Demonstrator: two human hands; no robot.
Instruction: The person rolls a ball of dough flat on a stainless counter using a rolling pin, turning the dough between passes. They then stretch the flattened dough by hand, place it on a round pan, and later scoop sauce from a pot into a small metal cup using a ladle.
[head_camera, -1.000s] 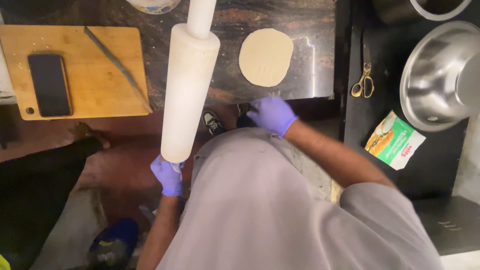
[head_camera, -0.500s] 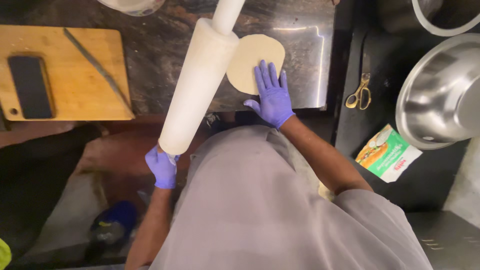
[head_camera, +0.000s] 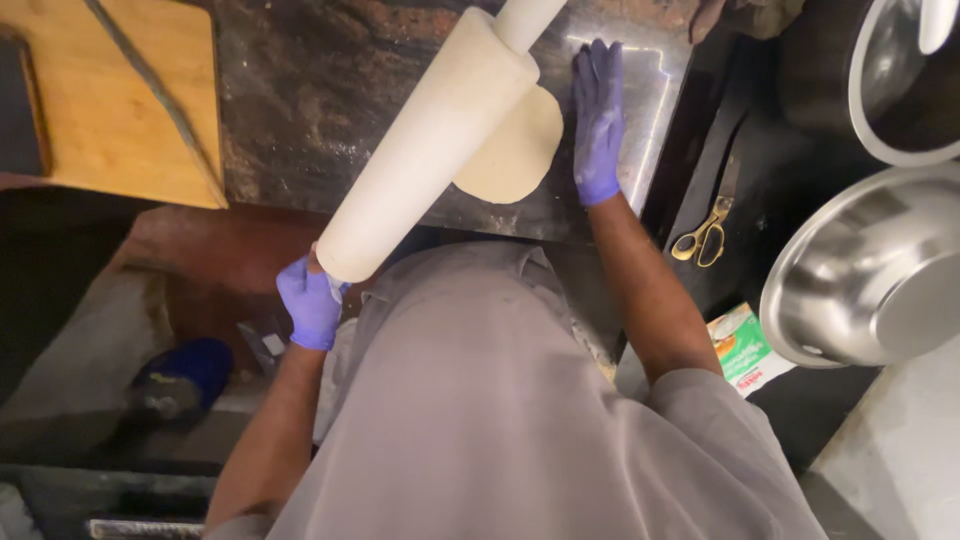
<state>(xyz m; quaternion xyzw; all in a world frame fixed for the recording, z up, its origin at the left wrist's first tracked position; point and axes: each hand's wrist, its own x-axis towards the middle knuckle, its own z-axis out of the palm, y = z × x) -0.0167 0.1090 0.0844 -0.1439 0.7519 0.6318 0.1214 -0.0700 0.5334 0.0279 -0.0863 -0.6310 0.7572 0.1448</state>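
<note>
- The dough (head_camera: 515, 150), a pale flat round, lies on the dark counter (head_camera: 310, 100), partly hidden under the rolling pin (head_camera: 430, 150).
- Your left hand (head_camera: 312, 303), in a purple glove, has its fingers wrapped tight round the pin's near handle, well off the counter's near edge.
- Your right hand (head_camera: 598, 120), also gloved, lies flat on the counter just right of the dough, fingers straight and together; whether it touches the dough you cannot tell.
- Right of the dough: yellow-handled scissors (head_camera: 703, 230), then a steel bowl (head_camera: 870, 275).
- A green-and-white packet (head_camera: 745, 350), flat and rectangular, sits below the bowl.
- Left of the dough: a wooden board (head_camera: 110, 110).
</note>
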